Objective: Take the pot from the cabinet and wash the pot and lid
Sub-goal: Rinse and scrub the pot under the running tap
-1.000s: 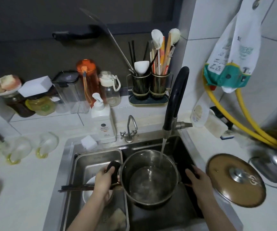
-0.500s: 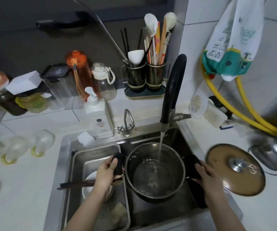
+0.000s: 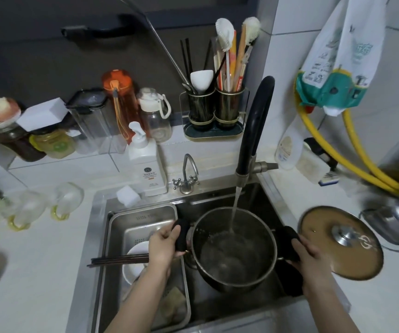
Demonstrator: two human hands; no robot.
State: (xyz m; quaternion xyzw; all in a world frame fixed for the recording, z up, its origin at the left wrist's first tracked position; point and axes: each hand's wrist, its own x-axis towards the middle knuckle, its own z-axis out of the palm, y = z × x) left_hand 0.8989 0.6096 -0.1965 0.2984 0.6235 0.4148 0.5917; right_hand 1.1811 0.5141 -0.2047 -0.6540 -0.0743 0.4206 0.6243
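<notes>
A steel pot (image 3: 234, 272) with two black handles hangs over the sink (image 3: 220, 198), under the black tap (image 3: 253, 131). Water runs from the tap into the pot and pools at its bottom. My left hand (image 3: 163, 246) grips the left handle. My right hand (image 3: 310, 255) grips the right handle. The pot's brownish lid (image 3: 333, 255) with a metal knob lies flat on the white counter, just right of the sink.
A steel drain tray (image 3: 143, 217) in the sink's left part holds a white bowl (image 3: 133, 263) and dark chopsticks (image 3: 119, 260). A soap dispenser (image 3: 147, 167), a small tap (image 3: 187, 175) and a utensil holder (image 3: 214, 111) stand behind. A kettle (image 3: 395, 222) and yellow hoses (image 3: 352, 155) sit right.
The pot has come up and a little to the right in both hands, closer to the spout. Water keeps running into it. The lid has stayed in place.
</notes>
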